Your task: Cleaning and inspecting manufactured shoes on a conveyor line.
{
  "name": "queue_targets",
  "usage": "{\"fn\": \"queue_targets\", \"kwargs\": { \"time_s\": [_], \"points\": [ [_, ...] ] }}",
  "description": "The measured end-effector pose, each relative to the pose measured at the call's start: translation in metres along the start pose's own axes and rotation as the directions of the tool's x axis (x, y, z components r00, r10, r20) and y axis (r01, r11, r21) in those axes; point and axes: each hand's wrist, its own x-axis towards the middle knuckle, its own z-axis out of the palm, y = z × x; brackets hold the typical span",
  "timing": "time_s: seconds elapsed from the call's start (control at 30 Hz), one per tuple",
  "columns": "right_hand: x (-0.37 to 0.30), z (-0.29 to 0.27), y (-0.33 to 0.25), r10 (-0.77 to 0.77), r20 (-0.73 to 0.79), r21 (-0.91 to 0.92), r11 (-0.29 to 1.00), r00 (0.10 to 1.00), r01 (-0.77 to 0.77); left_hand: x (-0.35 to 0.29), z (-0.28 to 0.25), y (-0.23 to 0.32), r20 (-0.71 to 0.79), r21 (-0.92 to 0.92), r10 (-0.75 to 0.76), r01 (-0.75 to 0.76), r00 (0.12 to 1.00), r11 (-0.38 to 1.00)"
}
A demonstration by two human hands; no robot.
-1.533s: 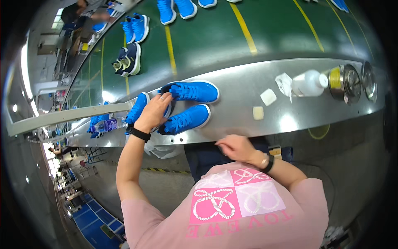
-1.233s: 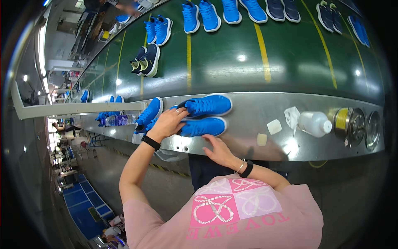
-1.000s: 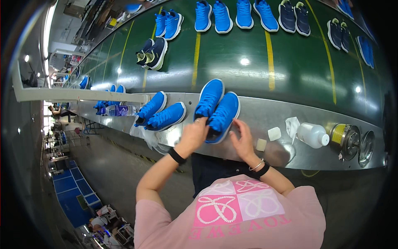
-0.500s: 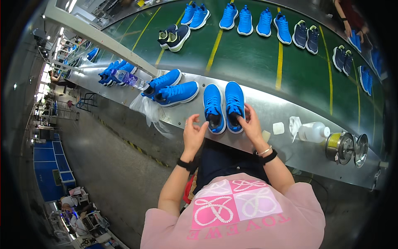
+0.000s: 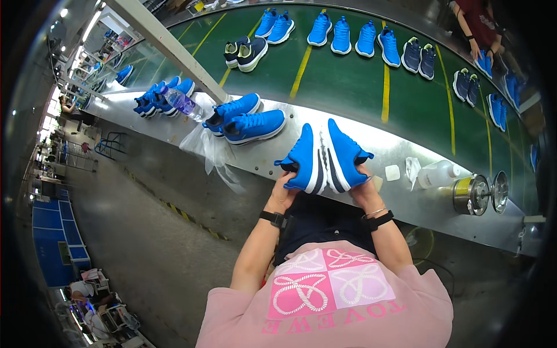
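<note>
Two blue sneakers with white soles are in my hands above the metal ledge's front edge. My left hand (image 5: pixel 283 191) is closed round the heel of the left sneaker (image 5: pixel 303 156). Round the heel of the right sneaker (image 5: pixel 346 153), my right hand (image 5: pixel 365 190) is closed too. Both shoes are tipped onto their sides, soles facing each other and toes pointing away from me. Part of each hand's fingers is hidden behind the shoes. Another pair of blue sneakers (image 5: pixel 254 125) rests on the ledge to the left.
Beyond the metal ledge (image 5: pixel 394 142), a green conveyor (image 5: pixel 342 87) carries several blue and dark pairs. A plastic bottle (image 5: pixel 184 103) and clear bag (image 5: pixel 208 152) lie left; a white bottle (image 5: pixel 438 174) and metal pot (image 5: pixel 471 194) stand right. A post (image 5: pixel 174 49) rises left. A co-worker (image 5: pixel 478 29) handles shoes far right.
Both hands have taken hold of the two sneakers, which stood upright on the ledge. The shoes are now lifted and turned sideways, soles together. The whole view has shifted slightly.
</note>
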Motion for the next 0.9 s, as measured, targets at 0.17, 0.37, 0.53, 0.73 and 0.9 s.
{"fn": "queue_targets", "kwargs": {
  "time_s": [0.17, 0.37, 0.53, 0.73, 0.9],
  "points": [
    [-0.001, 0.011, 0.021, 0.054, -0.019, 0.141, 0.989, 0.998, -0.051, 0.013, -0.025, -0.035, 0.048, -0.123, 0.024, -0.018, 0.999, 0.992],
    [0.0, 0.011, 0.015, 0.093, 0.085, 0.089, 0.991, 0.992, -0.1, 0.013, -0.026, -0.025, 0.118, -0.041, 0.041, -0.036, 0.992, 0.999],
    [-0.01, 0.019, 0.007, 0.091, 0.109, 0.058, 0.993, 0.99, -0.098, 0.013, -0.024, -0.027, 0.138, -0.041, 0.035, -0.03, 0.99, 0.999],
    [-0.008, 0.002, 0.016, 0.072, 0.122, 0.05, 0.996, 0.99, -0.079, 0.016, -0.053, -0.047, 0.212, -0.127, 0.094, -0.068, 0.973, 0.99],
    [-0.016, -0.005, 0.022, 0.057, 0.134, 0.069, 0.995, 0.989, -0.066, -0.002, -0.044, -0.047, 0.306, -0.166, 0.166, -0.119, 0.938, 0.979]
  ]
}}
